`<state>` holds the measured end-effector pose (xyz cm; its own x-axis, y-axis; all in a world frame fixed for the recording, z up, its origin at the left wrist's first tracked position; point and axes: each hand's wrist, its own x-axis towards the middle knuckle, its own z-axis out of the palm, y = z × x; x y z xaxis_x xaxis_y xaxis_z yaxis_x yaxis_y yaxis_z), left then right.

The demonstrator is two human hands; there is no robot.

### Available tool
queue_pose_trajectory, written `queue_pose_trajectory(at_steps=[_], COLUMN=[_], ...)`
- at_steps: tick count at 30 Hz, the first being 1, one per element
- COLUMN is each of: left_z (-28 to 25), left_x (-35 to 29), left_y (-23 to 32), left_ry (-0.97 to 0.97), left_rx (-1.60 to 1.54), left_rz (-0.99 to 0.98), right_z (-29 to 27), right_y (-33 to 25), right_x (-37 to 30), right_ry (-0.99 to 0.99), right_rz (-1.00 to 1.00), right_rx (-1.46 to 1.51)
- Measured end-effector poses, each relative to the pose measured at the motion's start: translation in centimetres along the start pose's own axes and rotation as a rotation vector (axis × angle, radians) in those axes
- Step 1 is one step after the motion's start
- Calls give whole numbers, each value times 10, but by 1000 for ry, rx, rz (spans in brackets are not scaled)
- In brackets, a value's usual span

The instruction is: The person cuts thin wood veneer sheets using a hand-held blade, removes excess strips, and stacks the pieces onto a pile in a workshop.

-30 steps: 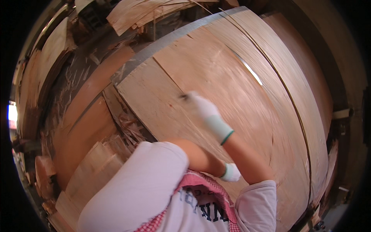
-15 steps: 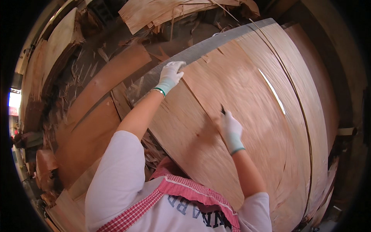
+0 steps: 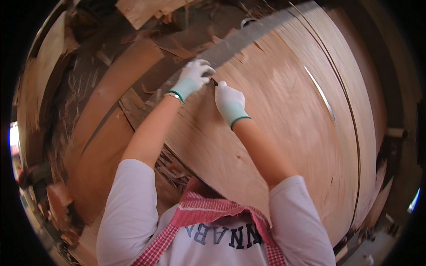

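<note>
A broad sheet of pale wood veneer (image 3: 275,111) lies in front of me over a stack with a grey far edge. My left hand (image 3: 195,75), in a white glove with a green cuff, rests at the sheet's far left edge, its bent fingers apart. Close beside it, my right hand (image 3: 230,101), gloved likewise, is closed round a small dark pointed tool, seemingly a knife (image 3: 214,82). Only the knife's dark tip shows; the fist hides the rest. The tip is near my left fingertips, at the veneer's edge.
A long dark gap (image 3: 350,106) and a bright slit (image 3: 320,94) run along the sheet's right side. Brown veneer strips (image 3: 120,80) and torn scraps (image 3: 171,166) lie to the left. More veneer pieces (image 3: 148,11) are at the far side.
My right hand has moved up and left with the knife, from mid-sheet to beside my left hand. My left hand's fingers have spread a little. The view has shifted slightly.
</note>
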<state>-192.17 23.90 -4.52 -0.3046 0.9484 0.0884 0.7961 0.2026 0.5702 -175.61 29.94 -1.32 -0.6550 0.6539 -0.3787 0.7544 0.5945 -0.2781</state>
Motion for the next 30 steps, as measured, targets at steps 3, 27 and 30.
queue_pose_trajectory(at_steps=[3, 27, 30], left_z=[-1, 224, 225], left_x=[-10, -70, -70], left_y=[-7, 293, 293], left_ry=[18, -148, -119], left_rx=[37, 531, 518], left_rz=[-38, 358, 387], right_z=[15, -29, -39], right_y=[66, 415, 588], right_x=[-87, -380, -483], right_ry=[-8, -276, -201], right_rz=[79, 277, 286], right_rx=[-1, -77, -155])
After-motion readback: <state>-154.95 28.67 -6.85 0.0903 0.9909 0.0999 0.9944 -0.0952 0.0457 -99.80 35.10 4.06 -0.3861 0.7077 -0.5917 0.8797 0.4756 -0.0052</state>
